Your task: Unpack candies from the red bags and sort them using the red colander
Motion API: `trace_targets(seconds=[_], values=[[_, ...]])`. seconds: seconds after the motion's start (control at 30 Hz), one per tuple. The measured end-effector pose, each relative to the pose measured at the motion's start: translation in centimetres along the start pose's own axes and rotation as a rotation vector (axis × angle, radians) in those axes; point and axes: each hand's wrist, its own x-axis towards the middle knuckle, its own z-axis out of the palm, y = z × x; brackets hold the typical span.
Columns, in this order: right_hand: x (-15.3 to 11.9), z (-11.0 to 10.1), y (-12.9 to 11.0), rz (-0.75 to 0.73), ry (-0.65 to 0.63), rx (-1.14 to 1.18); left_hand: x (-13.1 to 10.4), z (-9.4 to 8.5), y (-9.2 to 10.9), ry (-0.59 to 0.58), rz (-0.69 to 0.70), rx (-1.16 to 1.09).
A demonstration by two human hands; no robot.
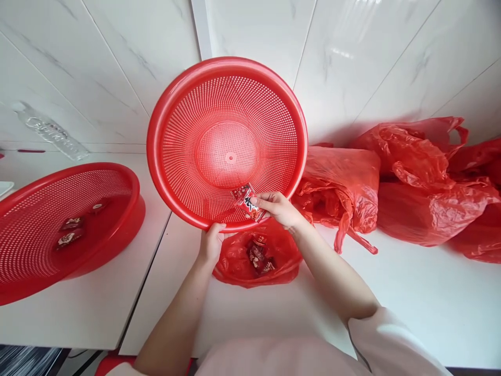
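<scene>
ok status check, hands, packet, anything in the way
Left hand gripping rim of tilted red basket. Right hand pinching red packet at basket's near side. Basket rim partly hides open red bag below.

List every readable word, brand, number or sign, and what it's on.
None reads with certainty.
Packet in the right hand: bold dark character, partly covered by the thumb; unreadable.
Packets in the open bag: pale marks, too small.
Packets in the far-left basket: same.
Bottle: marks too faint.
</scene>
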Motion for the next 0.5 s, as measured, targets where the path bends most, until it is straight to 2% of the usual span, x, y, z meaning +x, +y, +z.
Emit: trace_targets(seconds=[0.17, 0.33, 0.5], values=[[-0.2, 0.3, -0.5, -0.05, 0.038, 0.084, -0.2, 0.2, 0.0, -0.031, -0.005, -0.016], [-0.6, 1.0, -1.3, -0.169, 0.044, 0.045, -0.3, 0.5, 0.2, -0.02, -0.017, -0.001], [-0.6, 1.5, -1.4, -0.215, 0.105, 0.066, -0.2, 0.3, 0.0, -0.031, -0.009, -0.021]])
